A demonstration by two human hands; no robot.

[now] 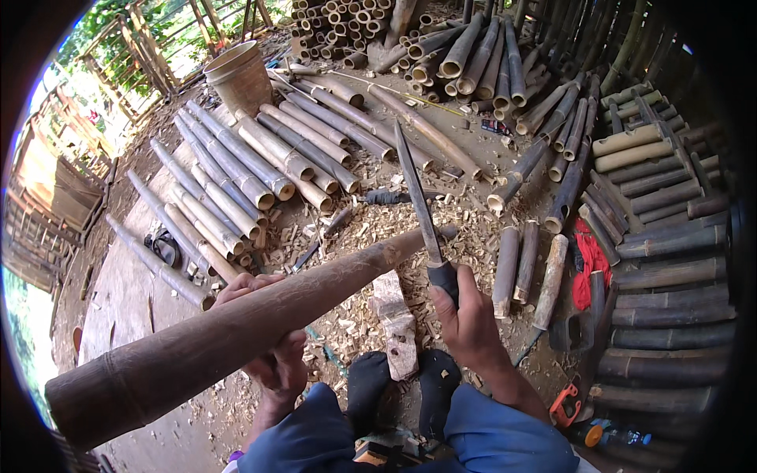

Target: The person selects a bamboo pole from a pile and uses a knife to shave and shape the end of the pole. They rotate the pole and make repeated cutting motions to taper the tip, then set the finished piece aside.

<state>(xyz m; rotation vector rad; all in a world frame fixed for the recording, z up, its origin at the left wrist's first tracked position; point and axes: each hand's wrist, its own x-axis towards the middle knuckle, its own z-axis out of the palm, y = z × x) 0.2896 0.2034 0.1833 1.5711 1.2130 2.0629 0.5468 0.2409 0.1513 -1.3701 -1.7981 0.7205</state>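
Note:
A thick brown bamboo pole (pixel 236 339) slants across the view from lower left up to the centre. My left hand (pixel 276 359) is wrapped round it from beneath, with fingers showing on both sides of it. Upright in my right hand (pixel 467 315) is a machete (pixel 418 197), its black handle in my closed fingers and its long blade pointing up. The blade passes in front of the pole's far end; whether they touch I cannot tell. Between my feet a pale, notched wooden block (pixel 394 323) lies on the ground.
Wood chips (pixel 355 315) litter the ground. Cut bamboo lengths (pixel 229 158) lie in rows at left, with a bucket (pixel 239 79) behind. More bamboo (pixel 670 339) is stacked at right, near a red cloth (pixel 587 264) and an orange-handled saw (pixel 564 406). Another blade tool (pixel 323 240) lies ahead.

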